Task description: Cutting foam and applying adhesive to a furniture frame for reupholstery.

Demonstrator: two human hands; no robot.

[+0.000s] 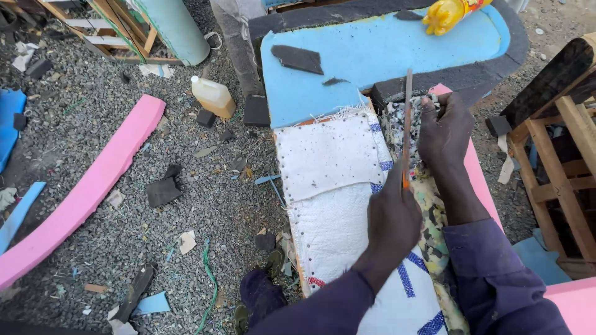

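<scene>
Fingers of our left hand (392,214) are clenched around the orange handle of a long thin blade (407,127), which points away from us along the right edge of the white woven sacking (329,161). Our right hand (444,130) grips the mottled chip-foam padding (428,214), its fingers curled over the foam's far end just beside the blade. That foam runs along the right edge of the sacking-covered panel, and the blade stands at the seam between the two. We see rows of tacks dotting the sacking near its left edge. Beyond the panel's far end lies a blue foam slab (379,53) with a dark border, a dark scrap (298,59) resting on it. A yellow-gloved hand (444,15) of another person touches the slab's far edge. On the gravel (186,186) to the left lie a pink foam strip (81,192) and a plastic jug (213,96), well apart from us.
</scene>
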